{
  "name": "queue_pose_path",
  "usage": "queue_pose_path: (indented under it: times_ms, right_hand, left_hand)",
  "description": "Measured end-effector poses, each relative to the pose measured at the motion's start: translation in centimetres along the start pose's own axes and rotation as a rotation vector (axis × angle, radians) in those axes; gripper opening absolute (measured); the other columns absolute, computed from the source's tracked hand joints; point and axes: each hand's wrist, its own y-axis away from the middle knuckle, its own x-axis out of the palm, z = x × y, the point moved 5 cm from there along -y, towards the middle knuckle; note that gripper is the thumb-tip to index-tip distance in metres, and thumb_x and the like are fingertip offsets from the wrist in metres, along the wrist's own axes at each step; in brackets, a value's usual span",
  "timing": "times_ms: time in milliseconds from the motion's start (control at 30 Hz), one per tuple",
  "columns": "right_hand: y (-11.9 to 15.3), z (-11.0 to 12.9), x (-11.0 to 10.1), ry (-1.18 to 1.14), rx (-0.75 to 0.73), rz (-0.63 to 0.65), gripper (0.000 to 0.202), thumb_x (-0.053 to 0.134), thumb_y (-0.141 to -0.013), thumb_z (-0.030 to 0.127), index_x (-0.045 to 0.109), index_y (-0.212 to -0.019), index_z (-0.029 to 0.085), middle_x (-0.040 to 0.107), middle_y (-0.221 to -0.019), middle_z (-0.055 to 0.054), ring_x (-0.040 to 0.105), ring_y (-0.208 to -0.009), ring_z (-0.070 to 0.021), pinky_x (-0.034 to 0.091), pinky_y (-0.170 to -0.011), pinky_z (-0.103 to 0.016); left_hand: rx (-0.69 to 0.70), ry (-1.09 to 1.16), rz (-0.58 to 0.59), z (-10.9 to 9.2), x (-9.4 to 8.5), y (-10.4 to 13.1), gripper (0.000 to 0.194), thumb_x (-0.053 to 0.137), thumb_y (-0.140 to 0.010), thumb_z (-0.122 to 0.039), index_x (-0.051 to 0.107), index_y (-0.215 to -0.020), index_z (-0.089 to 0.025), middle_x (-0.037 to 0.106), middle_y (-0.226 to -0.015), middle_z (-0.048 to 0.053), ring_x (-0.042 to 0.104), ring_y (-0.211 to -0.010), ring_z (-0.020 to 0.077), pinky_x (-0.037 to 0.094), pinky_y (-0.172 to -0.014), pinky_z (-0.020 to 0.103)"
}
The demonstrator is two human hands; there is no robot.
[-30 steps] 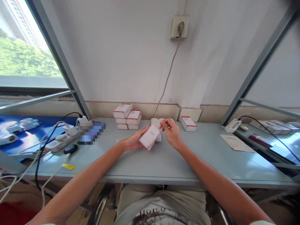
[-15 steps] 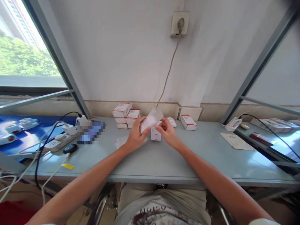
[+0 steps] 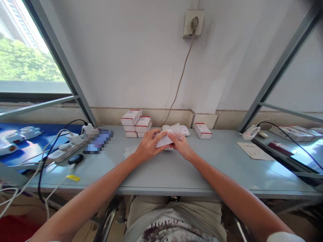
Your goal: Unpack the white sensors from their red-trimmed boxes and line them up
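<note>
Between both hands, above the middle of the desk, is a white, flat device in a thin translucent bag (image 3: 162,141). My left hand (image 3: 149,144) is closed round its left side, thumb below and fingers over the top. My right hand (image 3: 179,143) pinches the bag's right end, where loose film (image 3: 176,128) sticks up. Right behind the hands lie white devices, one with a rounded edge (image 3: 185,130) showing; the others are mostly hidden. Flat translucent bags (image 3: 129,151) lie left of my left wrist.
White-and-red boxes (image 3: 131,117) are stacked against the wall, with a single box (image 3: 202,130) farther right. A paper sheet (image 3: 254,151) lies on the right. Leftward are a phone (image 3: 99,142), a power strip (image 3: 64,153), a round black puck (image 3: 75,159) and loose cables.
The bagged device has turned from tilted up to nearly level and come slightly lower. My left fingers have moved over its top, and my right hand has closed on its end.
</note>
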Motion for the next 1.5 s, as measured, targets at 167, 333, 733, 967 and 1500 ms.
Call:
queue_pose_path:
  times_ms: [167, 333, 733, 967, 1500]
  right_hand:
    - [-0.2, -0.2, -0.2, 0.080, -0.072, -0.054, 0.069, 0.056, -0.092, 0.086, 0.053, -0.064, 0.023, 0.050, -0.055, 0.000, 0.045, -0.053, -0.0123, 0.034, -0.047, -0.027]
    - [-0.3, -0.6, -0.6, 0.164, -0.112, -0.115, 0.075, 0.044, -0.096, 0.089, 0.053, -0.059, 0.024, 0.050, -0.052, -0.001, 0.045, -0.050, -0.0132, 0.036, -0.048, -0.029]
    - [-1.5, -1.8, -4.1, 0.076, -0.133, -0.415, 0.063, 0.053, -0.094, 0.086, 0.054, -0.076, 0.026, 0.053, -0.057, 0.003, 0.049, -0.051, -0.0141, 0.036, -0.047, -0.028]
    - [-1.5, -1.9, -3.6, 0.048, -0.098, -0.398, 0.062, 0.057, -0.092, 0.085, 0.054, -0.076, 0.025, 0.052, -0.055, 0.003, 0.049, -0.049, -0.0138, 0.036, -0.046, -0.027]
    - [-1.3, 0.4, -4.0, -0.227, -0.075, -0.394, 0.056, 0.071, -0.087, 0.079, 0.055, -0.082, 0.025, 0.051, -0.058, 0.006, 0.044, -0.045, -0.0100, 0.030, -0.040, -0.024]
  left_hand:
    - [0.005, 0.025, 0.029, -0.1, 0.0, -0.3, 0.053, 0.069, -0.102, -0.055, 0.065, -0.146, -0.026, 0.064, -0.128, 0.016, 0.065, -0.115, 0.0290, 0.055, -0.104, 0.046]
    - [0.010, -0.015, 0.095, 0.5, 0.1, -0.2, 0.056, 0.065, -0.102, -0.061, 0.065, -0.146, -0.025, 0.066, -0.130, 0.017, 0.066, -0.117, 0.0307, 0.053, -0.106, 0.047]
    - [-0.651, -0.321, -0.487, 9.6, -5.8, 0.8, 0.095, 0.079, -0.089, -0.058, 0.035, -0.163, -0.017, 0.040, -0.164, 0.027, 0.036, -0.151, 0.0460, 0.026, -0.123, 0.067]
    - [-0.780, -0.287, -0.473, 13.1, -5.3, 2.3, 0.091, 0.082, -0.086, -0.045, 0.039, -0.159, -0.013, 0.059, -0.147, 0.026, 0.048, -0.136, 0.0462, 0.036, -0.116, 0.069]
    - [-0.199, -0.172, -0.371, 6.5, -3.7, 0.0, 0.078, 0.075, -0.078, -0.012, 0.033, -0.143, -0.024, 0.050, -0.149, 0.021, 0.049, -0.143, 0.0328, 0.048, -0.115, 0.054]
